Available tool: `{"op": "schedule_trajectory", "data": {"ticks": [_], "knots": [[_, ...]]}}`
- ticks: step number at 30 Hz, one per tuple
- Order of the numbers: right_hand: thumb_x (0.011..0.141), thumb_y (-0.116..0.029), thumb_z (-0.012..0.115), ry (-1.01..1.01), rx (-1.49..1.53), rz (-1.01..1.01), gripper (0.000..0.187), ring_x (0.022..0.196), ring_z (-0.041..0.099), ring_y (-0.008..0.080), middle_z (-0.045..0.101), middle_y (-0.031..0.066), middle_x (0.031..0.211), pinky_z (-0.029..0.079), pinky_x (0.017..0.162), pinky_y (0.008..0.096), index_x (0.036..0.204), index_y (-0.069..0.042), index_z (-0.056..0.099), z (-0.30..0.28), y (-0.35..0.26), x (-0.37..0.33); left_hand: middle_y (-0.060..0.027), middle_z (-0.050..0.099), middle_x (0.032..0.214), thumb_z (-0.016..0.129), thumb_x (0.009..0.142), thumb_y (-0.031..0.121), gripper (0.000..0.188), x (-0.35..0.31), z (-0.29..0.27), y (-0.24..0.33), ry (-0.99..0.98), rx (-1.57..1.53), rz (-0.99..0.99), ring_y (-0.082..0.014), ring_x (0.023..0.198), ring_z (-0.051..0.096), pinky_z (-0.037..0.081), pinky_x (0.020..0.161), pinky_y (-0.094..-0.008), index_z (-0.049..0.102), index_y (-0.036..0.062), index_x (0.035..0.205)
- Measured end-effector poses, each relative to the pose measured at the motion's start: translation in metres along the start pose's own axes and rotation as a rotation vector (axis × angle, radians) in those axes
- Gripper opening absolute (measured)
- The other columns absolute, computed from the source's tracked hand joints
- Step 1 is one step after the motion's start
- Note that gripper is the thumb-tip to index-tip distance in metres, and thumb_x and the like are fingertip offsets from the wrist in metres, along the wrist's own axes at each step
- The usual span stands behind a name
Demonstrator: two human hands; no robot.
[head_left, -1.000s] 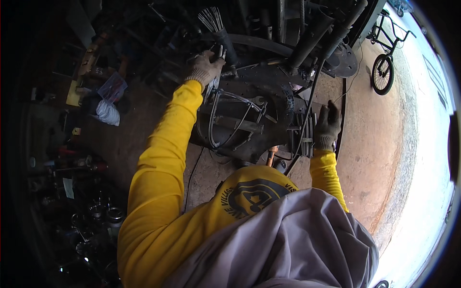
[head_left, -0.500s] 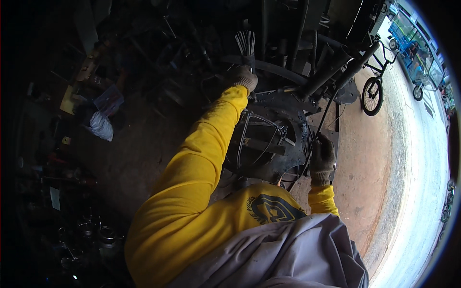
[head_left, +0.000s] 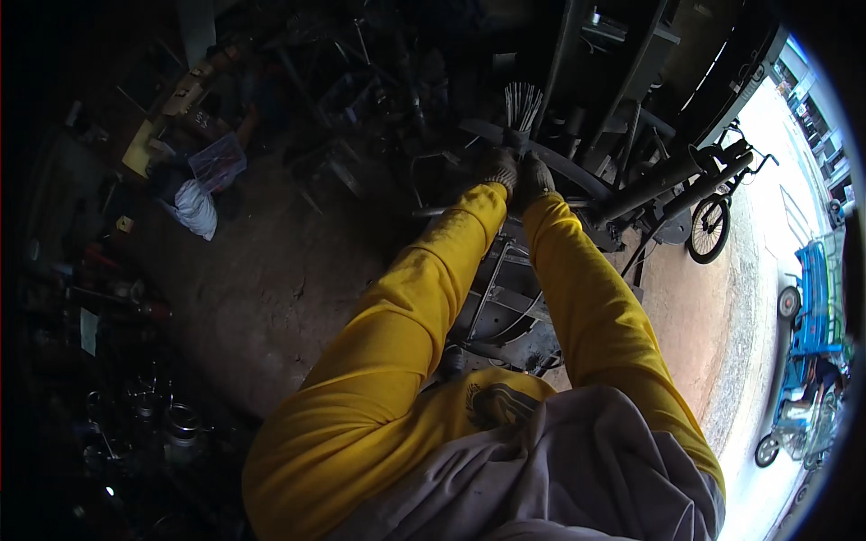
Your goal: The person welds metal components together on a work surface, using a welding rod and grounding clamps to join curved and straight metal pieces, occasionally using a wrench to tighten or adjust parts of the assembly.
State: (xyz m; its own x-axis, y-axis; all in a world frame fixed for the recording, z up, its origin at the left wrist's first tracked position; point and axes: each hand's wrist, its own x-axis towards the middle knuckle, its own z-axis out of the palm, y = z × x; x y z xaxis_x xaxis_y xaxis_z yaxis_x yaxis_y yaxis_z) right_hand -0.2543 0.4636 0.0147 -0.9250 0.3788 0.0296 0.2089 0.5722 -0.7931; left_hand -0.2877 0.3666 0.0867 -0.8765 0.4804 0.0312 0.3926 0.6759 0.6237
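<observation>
Both my arms, in yellow sleeves, reach forward over a dark metal workbench or frame (head_left: 505,311). My gloved left hand (head_left: 499,168) and gloved right hand (head_left: 536,177) are side by side, almost touching. Both look closed, but the backs of the gloves and deep shadow hide what is in the fingers. Just beyond them a bundle of thin light rods (head_left: 521,106) fans upward out of a dark holder. Behind the hands runs a dark curved metal piece (head_left: 573,169).
Thick dark tubes (head_left: 654,191) stick out to the right of my hands. A small bicycle (head_left: 710,227) stands beyond them, and a blue three-wheeled vehicle (head_left: 816,293) is on the bright road. At left lie a clear plastic box (head_left: 218,162) and a white cloth (head_left: 193,209).
My right hand has left the thin dark cable or rod at the right and moved forward beside my left hand. The view has shifted, and the blue vehicle appears lower at the right.
</observation>
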Motion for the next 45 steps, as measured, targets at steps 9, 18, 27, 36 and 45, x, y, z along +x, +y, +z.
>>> {"op": "schedule_trajectory", "data": {"ticks": [9, 18, 27, 36, 45], "knots": [[0.100, -0.067, 0.038, -0.057, 1.387, 0.455, 0.071, 0.129, 0.057, 0.0381, 0.063, 0.0210, 0.136, 0.041, 0.112, 0.0530, 0.140, -0.011, 0.055, -0.002, -0.027, -0.012, -0.0217, 0.064, 0.137, 0.037, 0.101, 0.063, 0.072, -0.016, 0.004, 0.022, -0.143, -0.166, -0.350, -0.0385, 0.127, 0.062, 0.048, 0.108, -0.0457, 0.067, 0.0048, 0.131], [0.100, -0.063, 0.041, -0.026, 1.229, 0.445, 0.071, 0.128, 0.058, 0.0388, 0.062, 0.0237, 0.136, 0.043, 0.111, 0.0509, 0.142, -0.006, 0.053, 0.010, -0.044, 0.000, -0.0204, 0.066, 0.136, 0.061, 0.093, 0.059, 0.064, 0.003, 0.008, -0.001, -0.110, -0.240, -0.461, -0.0371, 0.126, 0.063, 0.050, 0.105, -0.0447, 0.066, 0.0089, 0.133], [0.101, -0.058, 0.043, 0.093, 0.952, 0.473, 0.071, 0.127, 0.059, 0.0396, 0.061, 0.0265, 0.136, 0.045, 0.110, 0.0489, 0.143, -0.002, 0.051, 0.012, -0.042, -0.003, -0.0179, 0.062, 0.142, 0.060, 0.092, 0.058, 0.066, 0.003, -0.002, 0.004, -0.189, -0.336, -0.455, -0.0368, 0.129, 0.061, 0.049, 0.105, -0.0447, 0.062, 0.0108, 0.139], [0.101, -0.052, 0.047, 0.068, -0.158, 0.368, 0.065, 0.129, 0.059, 0.0381, 0.061, 0.0248, 0.139, 0.048, 0.108, 0.0459, 0.146, -0.005, 0.052, -0.032, -0.112, -0.043, -0.0221, 0.051, 0.149, 0.047, 0.093, 0.073, 0.089, -0.010, -0.018, -0.043, -0.139, -0.262, -0.345, -0.0393, 0.136, 0.051, 0.044, 0.110, -0.0442, 0.049, 0.0036, 0.148], [0.098, -0.051, 0.052, 0.113, -0.278, 0.428, 0.057, 0.121, 0.064, 0.0406, 0.068, 0.0256, 0.125, 0.053, 0.102, 0.0478, 0.121, -0.002, 0.069, -0.017, -0.138, -0.050, -0.0187, 0.056, 0.137, 0.051, 0.096, 0.062, 0.074, -0.021, -0.024, -0.037, -0.248, -0.340, -0.192, -0.0343, 0.127, 0.056, 0.047, 0.104, -0.0413, 0.052, 0.0037, 0.141]]}}
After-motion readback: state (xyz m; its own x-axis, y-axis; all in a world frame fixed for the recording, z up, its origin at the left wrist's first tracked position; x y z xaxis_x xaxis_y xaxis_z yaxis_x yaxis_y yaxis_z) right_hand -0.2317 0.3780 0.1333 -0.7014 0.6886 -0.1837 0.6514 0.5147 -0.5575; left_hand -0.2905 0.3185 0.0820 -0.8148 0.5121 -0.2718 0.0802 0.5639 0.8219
